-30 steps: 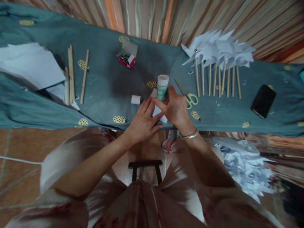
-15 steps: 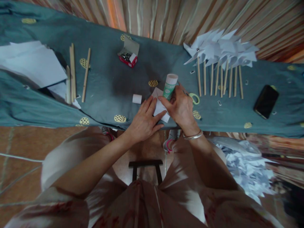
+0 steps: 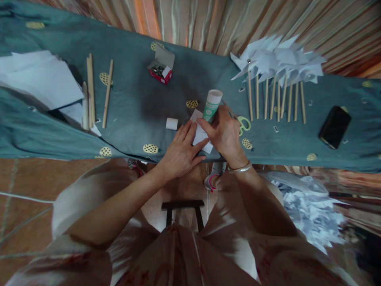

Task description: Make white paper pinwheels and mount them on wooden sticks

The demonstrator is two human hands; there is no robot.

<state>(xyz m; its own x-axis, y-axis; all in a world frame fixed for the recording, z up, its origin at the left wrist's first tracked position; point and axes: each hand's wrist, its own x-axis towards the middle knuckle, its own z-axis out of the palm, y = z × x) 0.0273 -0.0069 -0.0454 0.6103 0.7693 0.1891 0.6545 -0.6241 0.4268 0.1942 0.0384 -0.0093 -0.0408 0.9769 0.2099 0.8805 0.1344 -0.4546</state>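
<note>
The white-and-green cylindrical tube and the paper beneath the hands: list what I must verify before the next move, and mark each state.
1. Right hand gripping the white-and-green cylindrical tube: ok.
2. Left hand resting on the small white paper piece: ok.
3. Short white cylinder, apparently the cap, off the tube: ok, it lies left of the paper.
4. Tube's lower end touching the paper: cannot tell, the right hand hides it.
5. Scissors with light-green handles fully in view: not ok, the right hand covers part.
6. Small red cardboard box away from both hands: ok, it stands open beyond them.
</note>
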